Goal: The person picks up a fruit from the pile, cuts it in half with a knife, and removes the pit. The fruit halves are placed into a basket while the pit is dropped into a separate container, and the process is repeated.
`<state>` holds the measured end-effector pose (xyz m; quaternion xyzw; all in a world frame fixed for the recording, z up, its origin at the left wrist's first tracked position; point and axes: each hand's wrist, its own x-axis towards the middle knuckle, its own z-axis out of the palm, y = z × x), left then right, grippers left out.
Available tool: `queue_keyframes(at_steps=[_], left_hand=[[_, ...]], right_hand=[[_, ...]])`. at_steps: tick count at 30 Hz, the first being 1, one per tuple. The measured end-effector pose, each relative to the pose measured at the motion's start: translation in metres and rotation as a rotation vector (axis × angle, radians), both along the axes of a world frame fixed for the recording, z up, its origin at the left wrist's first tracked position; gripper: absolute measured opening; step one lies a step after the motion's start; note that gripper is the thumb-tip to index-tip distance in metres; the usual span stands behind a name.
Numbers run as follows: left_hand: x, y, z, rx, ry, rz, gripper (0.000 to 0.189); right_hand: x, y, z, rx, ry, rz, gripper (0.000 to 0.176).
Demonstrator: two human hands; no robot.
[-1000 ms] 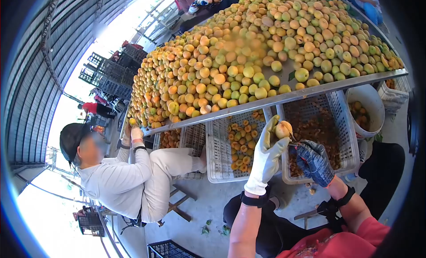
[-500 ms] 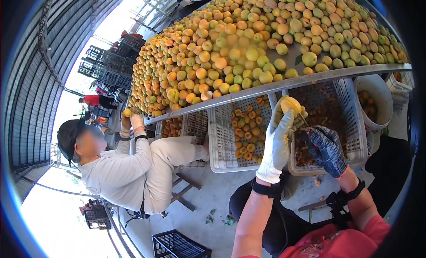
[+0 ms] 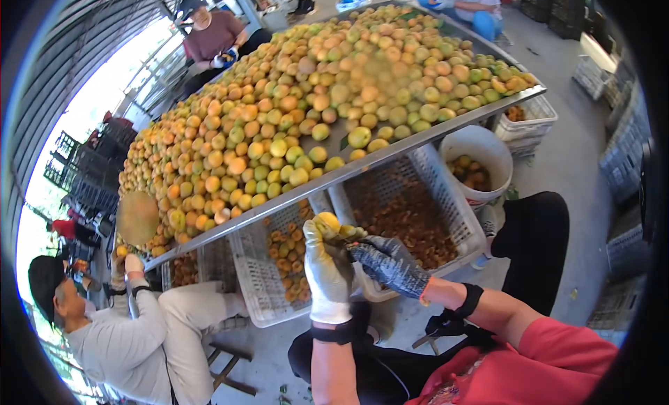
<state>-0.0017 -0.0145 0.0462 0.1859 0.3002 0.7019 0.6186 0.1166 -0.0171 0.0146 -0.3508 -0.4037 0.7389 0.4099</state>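
Note:
My left hand [image 3: 326, 276], in a white glove, is closed around yellow-orange fruit [image 3: 328, 222] above the crates. My right hand [image 3: 391, 262], in a dark grey knitted glove, is closed close against the left hand and the fruit. In the earlier frame it grips a thin tool; now its fingertips are blurred and the tool cannot be made out. Behind the hands a metal-edged table [image 3: 348, 169] bears a large heap of apricot-like fruit. Below its edge, a pale crate [image 3: 261, 293] contains halved fruit.
Another pale crate [image 3: 463, 231] holds brown scraps. A white bucket [image 3: 488, 150] with fruit stands to its right. A co-worker in a light top [image 3: 129, 346] sits at left; others sit at the table's far side. Dark crates [image 3: 90, 171] are stacked at far left.
The view has swung right and up, so the table and crates lie further left and co-workers at the far side show. My hands have come closer together around the fruit.

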Motion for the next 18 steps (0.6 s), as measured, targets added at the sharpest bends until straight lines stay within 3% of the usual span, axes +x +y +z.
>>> queue_keyframes(at_steps=[2, 4, 9, 14, 18], left_hand=[[-0.014, -0.003, -0.002, -0.040, 0.023, -0.091, 0.032], [-0.019, -0.002, -0.009, -0.026, 0.258, -0.025, 0.032], [-0.008, -0.010, 0.006, 0.091, 0.429, 0.080, 0.035], [0.003, -0.013, 0.010, -0.037, 0.108, 0.067, 0.035], [0.000, -0.011, 0.014, -0.087, 0.328, -0.070, 0.036]], right_hand=[[0.004, 0.000, 0.006, 0.025, -0.098, 0.007, 0.020], [0.011, -0.002, 0.018, -0.080, -0.060, 0.036, 0.021], [0.009, -0.006, 0.020, -0.017, -0.001, 0.015, 0.021], [0.009, -0.004, 0.008, 0.324, -0.271, -0.056, 0.025], [0.016, -0.003, 0.011, 0.052, -0.125, 0.006, 0.023]])
